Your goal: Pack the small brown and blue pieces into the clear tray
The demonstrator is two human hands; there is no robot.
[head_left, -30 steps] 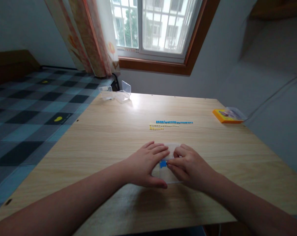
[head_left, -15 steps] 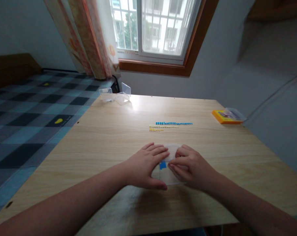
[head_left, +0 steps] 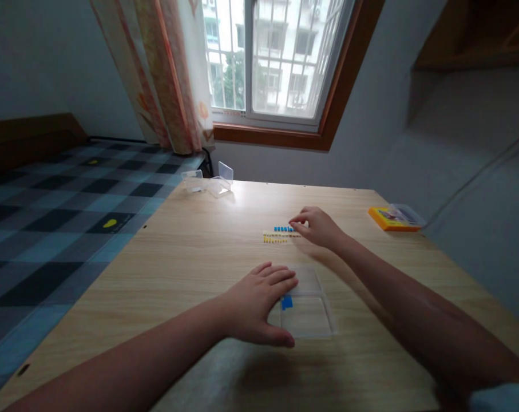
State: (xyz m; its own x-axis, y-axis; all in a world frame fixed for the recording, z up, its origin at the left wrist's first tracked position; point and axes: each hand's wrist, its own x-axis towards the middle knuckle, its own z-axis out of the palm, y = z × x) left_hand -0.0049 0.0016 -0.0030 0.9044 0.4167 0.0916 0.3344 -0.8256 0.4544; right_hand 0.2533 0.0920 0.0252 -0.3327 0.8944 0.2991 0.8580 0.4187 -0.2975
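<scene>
A clear plastic case (head_left: 308, 319) lies opened flat on the table, with small blue pieces (head_left: 287, 301) in its left part. My left hand (head_left: 257, 303) rests over the case's left side, fingers spread and thumb apart. Farther off, my right hand (head_left: 317, 225) reaches over a row of small blue pieces (head_left: 281, 229), thumb and forefinger pinched at the row. Whether a piece is between those fingertips is too small to tell. Rows of small yellow and brownish pieces (head_left: 274, 241) lie just nearer, and the right hand hides the rows' right ends.
The wooden table (head_left: 156, 297) stands below a window. Two clear open cases (head_left: 218, 185) sit at its far left corner. An orange-yellow box (head_left: 392, 219) with a clear lid lies near the right edge. A bed with a checked cover (head_left: 70, 223) adjoins the left side.
My right hand has left the clear case and moved forward to the row of blue pieces. My left hand has stayed on the case. The view has tilted up slightly.
</scene>
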